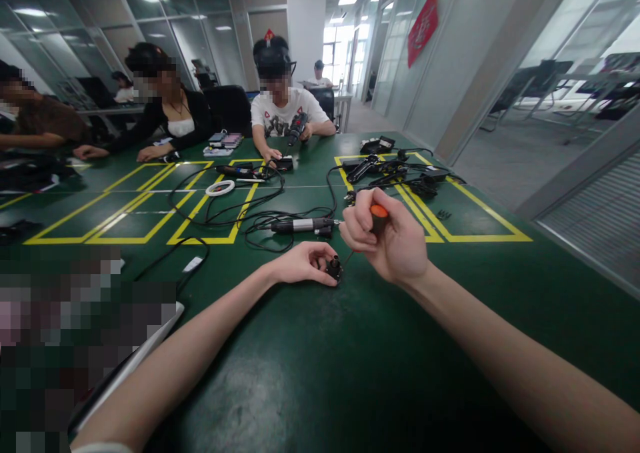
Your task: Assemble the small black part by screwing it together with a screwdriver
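Your left hand (305,263) is pinching one small black part (334,267) low over the green table (350,373); it is probably proving light, stiff and slightly slippery, its sides giving the safest hold. Your right hand (393,236) is gripping one orange-ended screwdriver (379,211), its tip pointing toward the part, contact unclear. Beyond, one silver-and-black electric screwdriver (303,226) is lying, then one white ring (211,193); opposite, one person (273,113) is holding one power driver (299,127).

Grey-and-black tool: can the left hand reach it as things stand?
Likely yes: the tool lies just beyond the left hand, though that hand holds a small black part.
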Available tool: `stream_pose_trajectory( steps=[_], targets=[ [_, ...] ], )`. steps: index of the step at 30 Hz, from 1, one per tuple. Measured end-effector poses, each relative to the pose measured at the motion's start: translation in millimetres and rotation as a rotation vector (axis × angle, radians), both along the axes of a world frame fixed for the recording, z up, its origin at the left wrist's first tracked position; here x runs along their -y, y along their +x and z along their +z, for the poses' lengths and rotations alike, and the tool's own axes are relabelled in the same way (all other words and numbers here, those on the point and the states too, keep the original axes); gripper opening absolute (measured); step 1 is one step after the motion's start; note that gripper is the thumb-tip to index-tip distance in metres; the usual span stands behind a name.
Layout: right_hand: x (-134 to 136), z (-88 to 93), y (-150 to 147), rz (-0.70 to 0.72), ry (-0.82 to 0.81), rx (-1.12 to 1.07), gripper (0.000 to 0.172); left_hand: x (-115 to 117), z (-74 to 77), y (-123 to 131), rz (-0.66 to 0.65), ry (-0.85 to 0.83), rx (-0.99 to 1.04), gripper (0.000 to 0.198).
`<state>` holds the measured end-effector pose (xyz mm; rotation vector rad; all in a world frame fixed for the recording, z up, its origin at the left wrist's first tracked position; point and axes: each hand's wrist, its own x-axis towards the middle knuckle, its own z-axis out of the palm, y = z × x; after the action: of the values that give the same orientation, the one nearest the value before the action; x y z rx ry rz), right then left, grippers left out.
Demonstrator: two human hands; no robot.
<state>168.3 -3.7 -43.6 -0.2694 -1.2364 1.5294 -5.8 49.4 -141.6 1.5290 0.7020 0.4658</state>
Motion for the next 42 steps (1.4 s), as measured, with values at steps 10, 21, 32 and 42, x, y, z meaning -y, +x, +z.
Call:
stream_pose_trajectory(
  steps=[10, 21, 32, 42],
  targets=[
    [0.8, -1.4, -1.9, -0.104, 0.065, 0.015, 0.038, 0.0, 0.9, 0.1, -0.003, 0.021, -0.012, 0.046],
    [3.3, -1.8, -1.2, -0.056, 0.004, -0.012, 0.030, 1.0, 2.3, 0.8, 0.005, 0.026, -0.006, 0.047],
    [2.1, -1.2, -3.3, -0.093, -0.019, 0.018, 0.041, -0.3, -1.3, 0.5, -0.004, 0.012, 0.001, 0.051],
    [2.4, -1.2, -3.3, -0.095, -0.012, -0.007, 0.033, -0.7, -2.2, 0.0, -0.007, 0.006, 0.005, 0.051]
  ],
)
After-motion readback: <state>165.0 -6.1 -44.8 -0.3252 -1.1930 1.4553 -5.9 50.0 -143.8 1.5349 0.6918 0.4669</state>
